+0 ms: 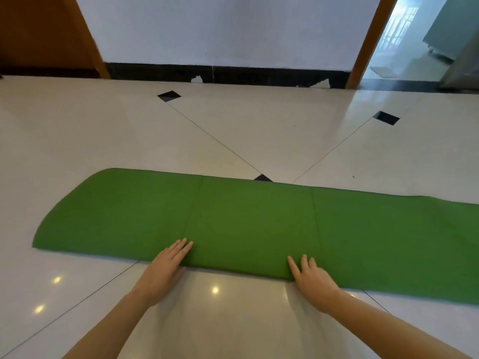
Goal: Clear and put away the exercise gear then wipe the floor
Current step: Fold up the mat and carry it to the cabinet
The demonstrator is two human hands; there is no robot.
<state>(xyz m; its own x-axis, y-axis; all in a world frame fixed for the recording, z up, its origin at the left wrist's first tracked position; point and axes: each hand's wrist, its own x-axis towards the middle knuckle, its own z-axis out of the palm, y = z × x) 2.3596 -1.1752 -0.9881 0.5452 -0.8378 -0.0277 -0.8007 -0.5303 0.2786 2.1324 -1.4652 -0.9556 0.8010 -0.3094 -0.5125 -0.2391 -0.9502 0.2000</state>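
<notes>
Item: green exercise mat (259, 224), one piece, lying flat on the pale tiled floor (77, 141), running from its rounded left end out past the right edge of view; faint crease lines cross it.

Step in hand (judged): gathering the mat along its near long edge, to fold or roll it for storage. Best done with both hands lifting or pushing evenly so the edge stays straight and the layers line up; following the existing creases should keep it tidy.

Left hand (166, 268): fingers straight and together, palm down, fingertips resting on the mat's near edge, grasping nothing.

Right hand (311, 275): fingers straight, slightly spread, laid over the same near edge further right (thumb not clearly visible), grasping nothing.

Wiping not yet begun; no cloth in view.
</notes>
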